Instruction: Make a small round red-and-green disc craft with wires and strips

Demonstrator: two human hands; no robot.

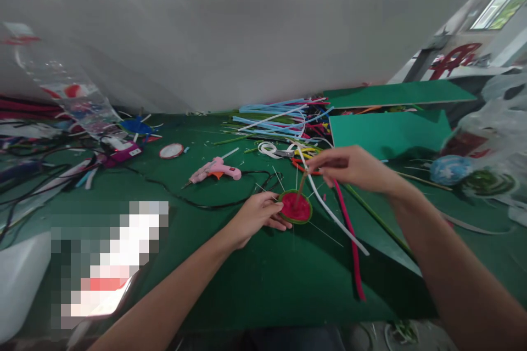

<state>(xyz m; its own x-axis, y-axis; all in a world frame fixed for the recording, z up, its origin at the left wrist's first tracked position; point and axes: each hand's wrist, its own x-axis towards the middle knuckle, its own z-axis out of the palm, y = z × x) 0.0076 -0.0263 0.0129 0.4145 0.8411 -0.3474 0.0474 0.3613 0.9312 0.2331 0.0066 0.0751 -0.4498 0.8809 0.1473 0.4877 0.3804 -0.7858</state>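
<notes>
My left hand [263, 213] is closed on the left rim of a small round disc [302, 211], red inside with a green edge, held just over the green table. Thin pale wires stick out around the disc. My right hand [349, 170] pinches the top of a thin brown stick [302, 184], whose lower end meets the red middle of the disc. Close by the right hand lie a white pipe cleaner [335, 219] and a red pipe cleaner [349, 241].
A pink glue gun [216, 170] lies left of centre, its black cord trailing. Scissors [284, 153], orange-handled pliers [304, 165] and blue pipe cleaners [272, 120] lie behind. Green boards [391, 134] and plastic bags [494, 120] are at right, a bottle [78, 98] at left.
</notes>
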